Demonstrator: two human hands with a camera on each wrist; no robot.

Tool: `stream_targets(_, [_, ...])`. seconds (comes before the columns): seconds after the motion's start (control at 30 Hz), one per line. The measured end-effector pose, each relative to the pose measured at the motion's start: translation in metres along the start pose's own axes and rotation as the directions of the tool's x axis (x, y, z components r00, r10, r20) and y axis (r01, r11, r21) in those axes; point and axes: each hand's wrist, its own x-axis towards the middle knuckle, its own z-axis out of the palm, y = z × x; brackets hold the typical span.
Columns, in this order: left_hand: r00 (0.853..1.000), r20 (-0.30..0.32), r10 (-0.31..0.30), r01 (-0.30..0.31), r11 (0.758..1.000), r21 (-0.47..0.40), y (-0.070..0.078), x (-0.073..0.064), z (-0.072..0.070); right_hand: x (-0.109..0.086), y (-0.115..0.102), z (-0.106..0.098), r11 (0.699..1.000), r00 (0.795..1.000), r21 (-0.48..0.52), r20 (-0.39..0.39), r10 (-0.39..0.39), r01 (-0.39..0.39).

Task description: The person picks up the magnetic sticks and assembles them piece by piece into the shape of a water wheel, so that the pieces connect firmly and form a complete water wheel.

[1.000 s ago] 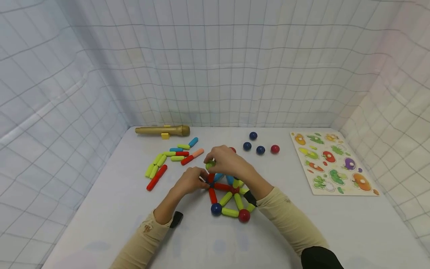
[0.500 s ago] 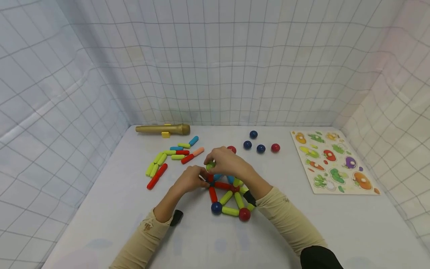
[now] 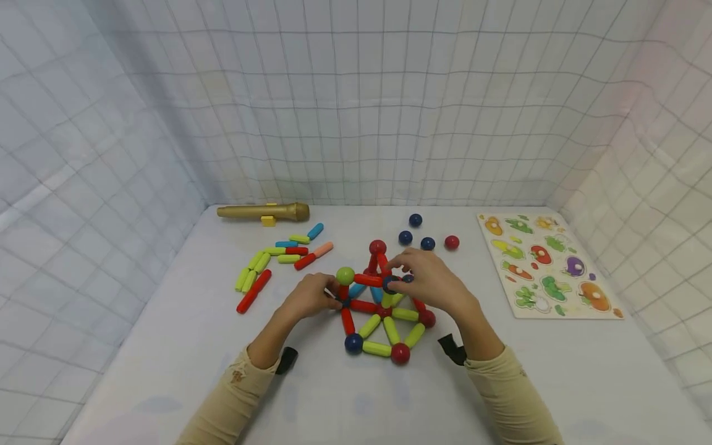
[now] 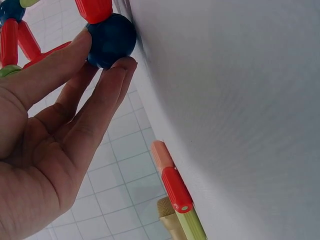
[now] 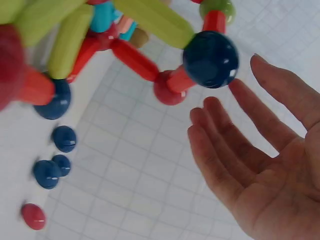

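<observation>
A magnetic stick-and-ball structure stands on the table, its flat base of red, lime and blue sticks partly hidden. My left hand pinches a dark blue ball at the base's left corner between thumb and fingers. Above that corner, a lime green ball tops a short red stick. A horizontal red stick runs from it to a raised dark blue ball. Around this ball my right hand spreads its fingers, one fingertip close to or touching it, thumb apart. Behind it rises a red ball.
Loose lime sticks and a long red stick lie left. Several dark blue balls and a red ball lie behind. A gold toy microphone sits back left, a vegetable puzzle board right.
My right hand has let go of the lime green ball and moved right to the raised dark blue ball, uncovering the upper sticks. My left hand stays at the left corner.
</observation>
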Motion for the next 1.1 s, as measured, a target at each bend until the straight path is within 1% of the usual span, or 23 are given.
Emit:
stream_targets(0.07, [1.000,-0.001,-0.006,0.006,1.000,0.003,0.001,0.001,0.001,-0.006,0.008,0.002,1.000,1.000,0.009,0.000,-0.007,0.007])
stream_targets(0.13, [1.000,-0.004,-0.007,0.007,1.000,0.006,0.002,0.002,0.001,-0.008,0.011,0.005,0.999,0.999,0.022,-0.008,-0.032,0.032])
stream_targets(0.2, [1.000,0.000,-0.003,0.003,1.000,0.005,0.002,0.002,-0.001,-0.008,0.012,0.009,0.999,0.998,0.022,-0.025,-0.049,0.050])
stream_targets(0.33, [1.000,0.008,-0.001,0.001,1.000,-0.004,0.001,0.003,0.001,-0.008,0.010,0.014,0.998,0.997,0.012,-0.054,-0.054,0.055])
stream_targets(0.5, [1.000,-0.007,-0.011,0.011,1.000,-0.002,0.001,0.003,0.001,-0.009,0.008,0.016,0.997,0.994,-0.002,-0.070,-0.080,0.080])
stream_targets(0.67, [1.000,-0.017,-0.001,0.001,1.000,0.012,0.001,0.003,0.002,-0.010,0.007,0.015,0.997,0.995,-0.024,-0.069,-0.071,0.070])
stream_targets(0.77, [1.000,-0.016,0.008,-0.008,1.000,0.018,0.001,0.003,0.002,-0.010,0.007,0.013,0.998,0.996,-0.017,-0.059,-0.065,0.064])
stream_targets(0.93, [1.000,-0.012,0.029,-0.029,1.000,0.002,0.000,0.000,0.001,-0.012,0.007,0.012,0.998,0.997,-0.005,-0.049,-0.059,0.059])
stream_targets(1.03, [0.999,-0.006,0.038,-0.038,0.999,0.009,-0.006,-0.004,-0.005,-0.012,0.007,0.011,0.998,0.997,-0.008,-0.048,-0.063,0.063])
stream_targets(1.07, [1.000,-0.010,0.024,-0.023,1.000,0.020,-0.009,-0.006,-0.010,-0.011,0.008,0.011,0.998,0.997,-0.009,-0.048,-0.066,0.065])
stream_targets(1.1, [1.000,-0.024,-0.009,0.010,0.999,0.039,-0.012,-0.009,-0.016,-0.011,0.008,0.011,0.998,0.997,-0.008,-0.046,-0.066,0.066])
